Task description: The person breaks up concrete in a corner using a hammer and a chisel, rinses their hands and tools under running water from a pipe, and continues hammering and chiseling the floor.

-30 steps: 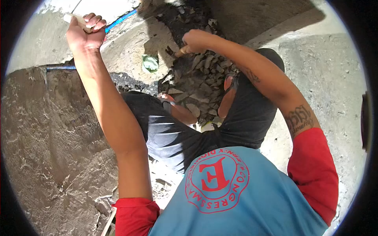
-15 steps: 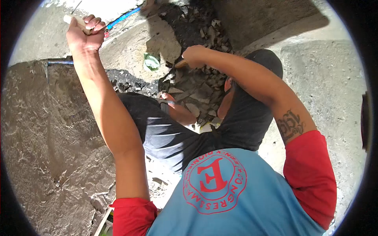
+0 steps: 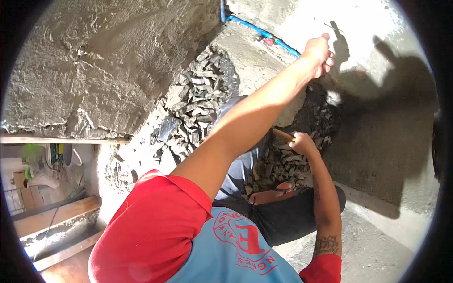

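Note:
My left hand (image 3: 319, 56) is raised against the sunlit wall, its fingers curled closed. What it holds is hidden by the hand and the glare. A thin dark rod (image 3: 334, 27) shows on the wall just above it. Lower down, my right hand (image 3: 304, 143) grips a tan wooden piece (image 3: 283, 136) that points left, over the rubble. Its far end is near my left forearm, and I cannot tell what kind of tool it is.
Broken stone chips (image 3: 200, 89) cover the ground around my legs. A blue pipe (image 3: 255, 27) with a red fitting (image 3: 269, 41) runs along the wall base. A rough plastered wall (image 3: 108, 61) rises at left, above wooden boards (image 3: 56, 219). Shadows fall on the right wall.
My view has turned left, so both hands now appear farther right. My left hand held a pale block-like piece that I no longer make out. My right hand still grips the wooden piece.

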Action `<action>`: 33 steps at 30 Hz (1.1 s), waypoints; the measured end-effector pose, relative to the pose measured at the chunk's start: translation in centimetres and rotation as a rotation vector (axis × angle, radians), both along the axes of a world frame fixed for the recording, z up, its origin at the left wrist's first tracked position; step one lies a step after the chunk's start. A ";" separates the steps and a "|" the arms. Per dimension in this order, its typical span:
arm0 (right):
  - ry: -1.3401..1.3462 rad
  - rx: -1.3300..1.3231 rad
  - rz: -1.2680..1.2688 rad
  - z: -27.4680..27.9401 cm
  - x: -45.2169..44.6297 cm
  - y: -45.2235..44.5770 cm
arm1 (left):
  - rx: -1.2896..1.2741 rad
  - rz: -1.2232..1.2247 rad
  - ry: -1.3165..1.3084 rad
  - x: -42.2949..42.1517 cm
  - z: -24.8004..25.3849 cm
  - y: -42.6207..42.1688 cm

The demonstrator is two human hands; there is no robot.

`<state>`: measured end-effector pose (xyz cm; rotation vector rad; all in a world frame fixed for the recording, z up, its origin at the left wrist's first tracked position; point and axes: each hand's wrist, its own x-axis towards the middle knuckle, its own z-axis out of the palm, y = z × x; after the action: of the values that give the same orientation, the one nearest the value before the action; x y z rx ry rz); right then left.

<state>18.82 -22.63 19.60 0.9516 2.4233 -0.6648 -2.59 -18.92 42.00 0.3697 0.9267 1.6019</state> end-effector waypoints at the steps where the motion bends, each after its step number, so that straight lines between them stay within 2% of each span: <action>1: -0.002 0.002 0.002 0.3 -0.3 -0.2 | 0.002 0.002 -0.002 -0.1 0.1 -0.3; 4: -0.044 -0.008 -0.072 1.1 -0.6 -0.5 | 0.024 -0.015 -0.030 -0.1 0.3 -0.4; 16: -0.041 -0.037 -0.099 1.9 -0.8 -0.7 | 0.009 -0.007 -0.033 -0.4 0.2 -0.1; 18: 0.028 0.035 -0.041 0.7 -0.4 -0.5 | -0.006 -0.022 -0.042 -0.4 0.2 0.1; 19: 0.003 0.030 -0.056 1.9 -0.3 -0.5 | -0.006 -0.022 -0.016 -0.3 0.1 0.1; 20: -0.006 0.016 -0.058 2.8 -0.7 -1.0 | 0.035 -0.116 -0.119 -0.5 -2.0 2.3; 21: 0.296 0.074 -0.012 0.9 1.4 -0.7 | 0.049 -0.137 -0.135 0.1 -2.6 2.7; 23: 0.138 -0.052 -0.091 1.1 0.1 -0.5 | 0.143 -0.102 -0.367 0.9 -6.2 6.8; 24: 0.000 -0.087 -0.092 3.9 -1.7 -1.4 | 0.060 -0.056 -0.253 0.7 -4.3 5.7; 25: 0.027 -0.056 -0.062 1.6 -1.4 -0.6 | -0.034 0.030 -0.116 0.6 -2.6 4.3; 27: 0.168 0.035 -0.031 1.0 -0.6 -0.8 | -0.010 -0.038 -0.093 0.0 -3.0 4.4; 33: 0.143 -0.013 0.020 -1.1 -0.6 0.5 | -0.062 0.081 -0.079 -0.7 -2.0 2.9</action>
<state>18.18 -22.15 18.46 0.9012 2.5458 -0.7647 -3.25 -16.04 40.04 0.2269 0.9391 1.6456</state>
